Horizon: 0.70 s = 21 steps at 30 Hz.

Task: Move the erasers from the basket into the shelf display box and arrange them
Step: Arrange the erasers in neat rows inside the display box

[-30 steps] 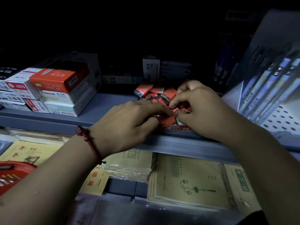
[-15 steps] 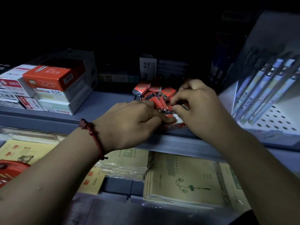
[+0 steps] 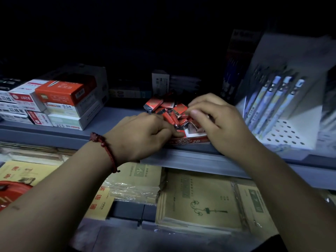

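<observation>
Several red and black erasers (image 3: 168, 110) lie jumbled in a low red display box (image 3: 194, 141) marked 2B at the front edge of the grey shelf (image 3: 112, 117). My left hand (image 3: 140, 135), with a red bracelet at the wrist, has its curled fingers on the erasers at the box's front left. My right hand (image 3: 218, 120) reaches in from the right, fingers bent down among the erasers; its thumb lies over the pile. Whether either hand pinches an eraser is hidden. A red basket (image 3: 12, 192) shows at the lower left edge.
Stacked red and white stationery boxes (image 3: 60, 104) sit left on the shelf. A white perforated rack of pens (image 3: 276, 113) stands at the right. Wrapped exercise books (image 3: 198, 202) fill the level below. The shelf back is dark.
Both hands stay in the display box and shift slightly among the erasers, and more loose erasers show between them. The camera view has drifted a little.
</observation>
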{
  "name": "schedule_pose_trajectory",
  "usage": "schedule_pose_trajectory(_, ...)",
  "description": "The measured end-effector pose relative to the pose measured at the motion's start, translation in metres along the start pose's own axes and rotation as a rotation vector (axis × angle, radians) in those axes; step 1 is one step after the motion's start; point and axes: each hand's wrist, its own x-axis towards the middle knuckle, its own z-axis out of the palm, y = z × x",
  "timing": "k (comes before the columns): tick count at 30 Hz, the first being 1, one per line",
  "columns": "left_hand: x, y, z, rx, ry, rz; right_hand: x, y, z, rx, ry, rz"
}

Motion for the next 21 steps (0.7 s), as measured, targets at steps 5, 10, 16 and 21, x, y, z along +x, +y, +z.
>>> schedule_pose_trajectory(5, -0.005, -0.005, -0.005, 0.020, 0.023, -0.031, -0.006, -0.008, -0.025, 0.177, 0.135, 0.150)
schedule_pose_trajectory(10, -0.010, -0.009, -0.008, 0.031, 0.038, -0.061, -0.015, -0.010, -0.033, -0.011, 0.106, 0.251)
schedule_pose_trajectory(16, -0.016, -0.014, -0.012, 0.010, 0.062, -0.050, -0.021, -0.025, -0.020, -0.560, -0.255, 0.297)
schedule_pose_trajectory(21, -0.018, -0.025, -0.004, -0.092, 0.233, 0.012, -0.018, -0.041, -0.002, -0.755, -0.544, 0.420)
